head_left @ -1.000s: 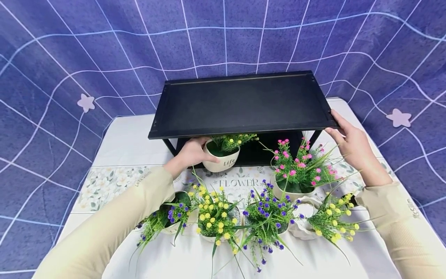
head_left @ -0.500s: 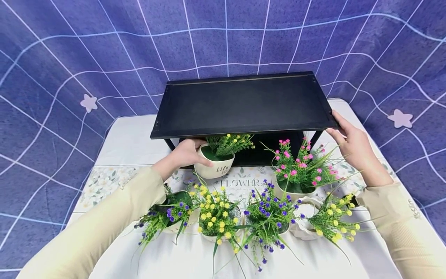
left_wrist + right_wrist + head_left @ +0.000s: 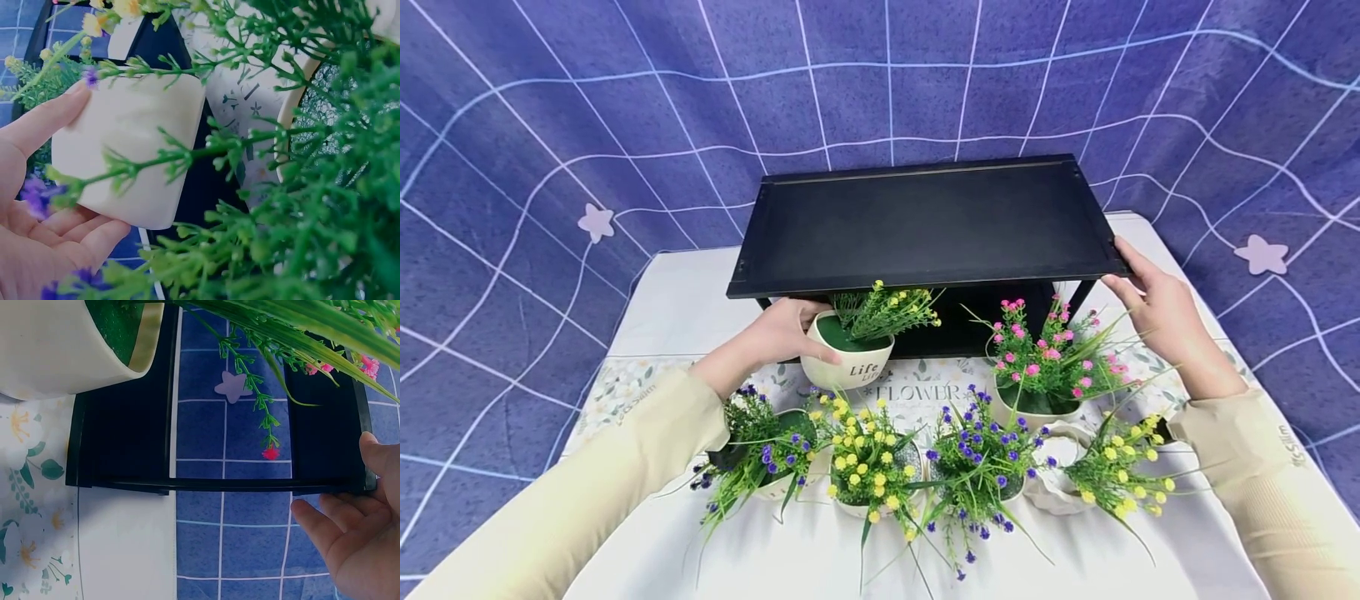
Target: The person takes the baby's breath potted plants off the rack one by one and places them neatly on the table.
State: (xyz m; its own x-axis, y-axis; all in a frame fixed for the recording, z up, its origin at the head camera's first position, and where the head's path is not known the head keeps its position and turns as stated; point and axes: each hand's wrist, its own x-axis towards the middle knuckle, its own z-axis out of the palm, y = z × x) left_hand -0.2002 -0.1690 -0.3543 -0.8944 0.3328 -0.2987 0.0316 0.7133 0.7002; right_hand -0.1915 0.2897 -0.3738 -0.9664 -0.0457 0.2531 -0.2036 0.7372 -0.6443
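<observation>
My left hand [image 3: 775, 333] grips the left side of a cream flowerpot [image 3: 850, 367] lettered "Life", with yellow flowers in it. The pot is at the front of a black two-tier shelf [image 3: 925, 225], just below the edge of its top board. In the left wrist view, the thumb lies on one side of the pot [image 3: 131, 150] and the fingers on another, behind blurred green stems. My right hand [image 3: 1165, 321] holds the shelf's front right corner; in the right wrist view its thumb and fingers [image 3: 322, 525] are around the frame's end.
A pot of pink flowers [image 3: 1037, 367] stands before the shelf's right side. Nearer me is a row of several potted plants, including yellow flowers [image 3: 865, 467], purple flowers [image 3: 977, 458] and a white crinkled pot [image 3: 1056, 483]. A blue grid curtain [image 3: 887, 83] hangs behind.
The left hand has drawn the cream pot leftward and toward me, so more of it shows from under the top board. The right hand stays on the shelf corner.
</observation>
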